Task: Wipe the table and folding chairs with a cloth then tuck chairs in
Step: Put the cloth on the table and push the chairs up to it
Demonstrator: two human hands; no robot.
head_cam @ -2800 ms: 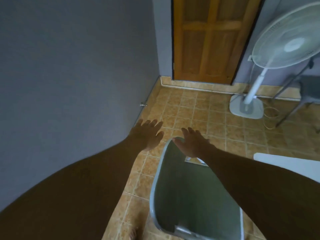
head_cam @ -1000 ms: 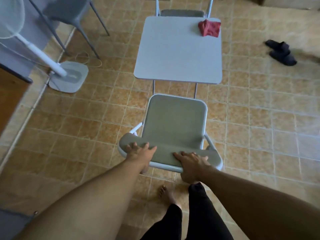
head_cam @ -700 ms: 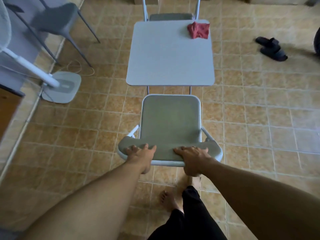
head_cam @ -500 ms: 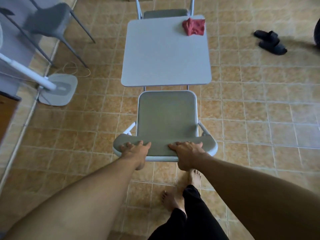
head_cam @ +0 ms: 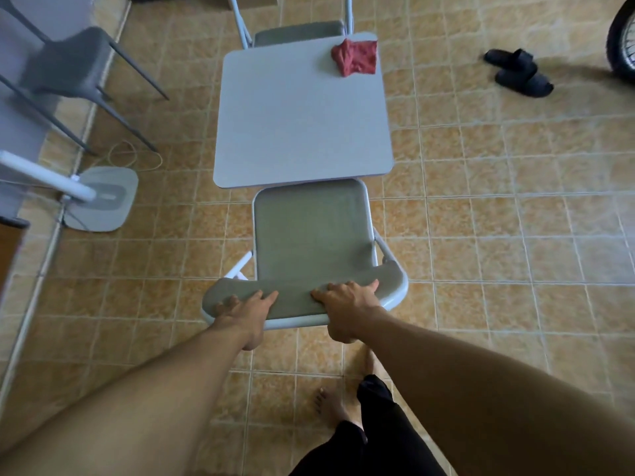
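Observation:
A grey-green folding chair (head_cam: 311,235) with a white frame stands in front of me, its seat's front edge just under the near edge of the square grey table (head_cam: 299,125). My left hand (head_cam: 245,312) and my right hand (head_cam: 347,305) both grip the top of the chair's backrest. A crumpled red cloth (head_cam: 355,58) lies on the table's far right corner. A second folding chair (head_cam: 299,29) stands at the table's far side, its seat partly under the tabletop.
A white standing fan's base (head_cam: 103,199) and pole stand at the left, with a cable on the tiles. A grey plastic chair (head_cam: 65,63) sits by the left wall. Black sandals (head_cam: 519,72) lie at the right, near a wheel (head_cam: 622,39). My bare feet are below the chair.
Both hands took hold of the chair's backrest after I turned from the door. The chair has slid forward until its seat's front edge meets the table.

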